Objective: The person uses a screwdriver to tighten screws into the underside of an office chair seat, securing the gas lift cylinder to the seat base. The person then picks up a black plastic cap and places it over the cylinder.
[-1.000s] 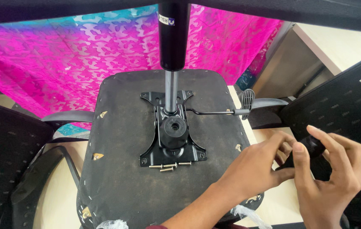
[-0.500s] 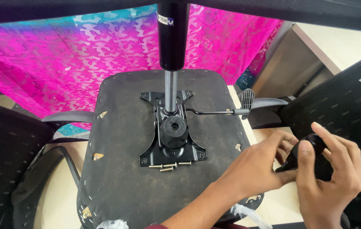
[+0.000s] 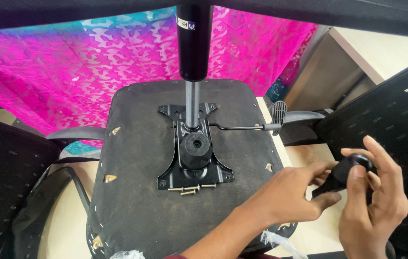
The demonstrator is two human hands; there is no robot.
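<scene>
Both hands gripped a black knob beside an upturned chair seat.

The left hand (image 3: pixel 287 192) pinched the knob's (image 3: pixel 345 171) lower end; the right hand (image 3: pixel 374 206) wrapped its top, just off the seat's (image 3: pixel 137 201) right edge. Loose screws (image 3: pixel 192 189) lay by the metal plate (image 3: pixel 192 153).

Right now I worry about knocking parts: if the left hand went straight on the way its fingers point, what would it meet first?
The left hand points rightward; its fingers already touch the black knob-like part that the right hand holds. Beyond lies the black mesh chair back, though depth is unclear.
</scene>
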